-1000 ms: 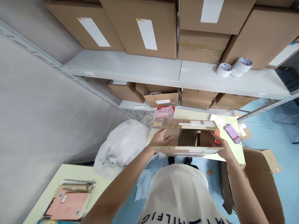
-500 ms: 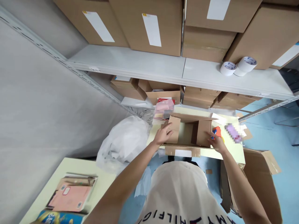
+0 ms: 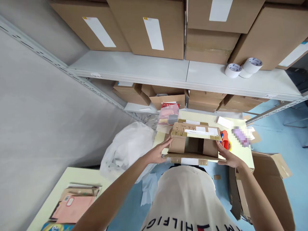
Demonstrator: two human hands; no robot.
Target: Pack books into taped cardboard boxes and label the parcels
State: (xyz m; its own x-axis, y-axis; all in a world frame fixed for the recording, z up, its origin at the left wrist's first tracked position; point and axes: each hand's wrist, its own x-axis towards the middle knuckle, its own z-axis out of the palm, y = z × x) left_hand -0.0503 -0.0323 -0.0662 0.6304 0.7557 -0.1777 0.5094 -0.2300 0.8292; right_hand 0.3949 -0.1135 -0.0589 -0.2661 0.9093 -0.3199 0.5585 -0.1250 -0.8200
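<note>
A small brown cardboard box [image 3: 193,144] sits on the pale yellow table [image 3: 237,151] in front of me, its flaps partly folded and old tape and labels on them. My left hand [image 3: 158,152] presses flat against the box's left side, fingers stretched out. My right hand [image 3: 229,156] lies against the right side by the near flap, fingers extended. An orange tape dispenser [image 3: 224,142] stands just right of the box, behind my right hand.
Pink packets in clear bags [image 3: 168,116] lie behind the box. A white plastic bag [image 3: 130,148] bulges at the left. Shelves above carry large cartons [image 3: 154,29] and tape rolls [image 3: 243,68]. An open carton [image 3: 269,186] stands at the right; flat pink packets [image 3: 74,205] lie lower left.
The box's far flap, open half a second ago, now lies folded over the top. Both hands have shifted from the side flaps to the box's outer sides.
</note>
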